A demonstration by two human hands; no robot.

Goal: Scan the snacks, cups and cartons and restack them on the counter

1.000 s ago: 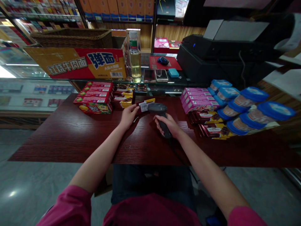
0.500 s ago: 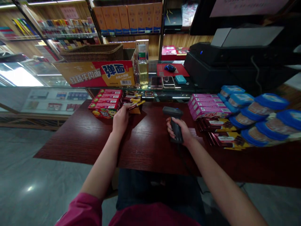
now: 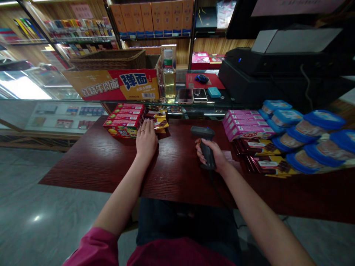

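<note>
My left hand (image 3: pixel 146 140) lies flat, palm down, its fingers stretched over the near left part of a pile of yellow and brown chocolate packets (image 3: pixel 161 123). Touching the pile on its left is a row of red snack boxes (image 3: pixel 126 120). My right hand (image 3: pixel 213 153) is wrapped round the grip of a black barcode scanner (image 3: pixel 207 147), whose head points left above the wooden table (image 3: pixel 172 170). Right of the scanner sit pink boxes (image 3: pixel 246 123) and more chocolate packets (image 3: pixel 263 155), with a lined pinkish piece (image 3: pixel 227 155) partly behind my right hand.
Blue-lidded tubs (image 3: pixel 316 136) are stacked at the right. Along the back stand a noodle carton (image 3: pixel 113 87), a bottle (image 3: pixel 169 79), phones (image 3: pixel 199 96) and a small blue case (image 3: pixel 214 92). A black cash-register unit (image 3: pixel 249 81) fills the back right. The scanner's cable hangs towards me.
The chocolate packet pinched in my left hand is down on the pile, and that hand has flattened out over it. My right hand holds the scanner in nearly the same place.
</note>
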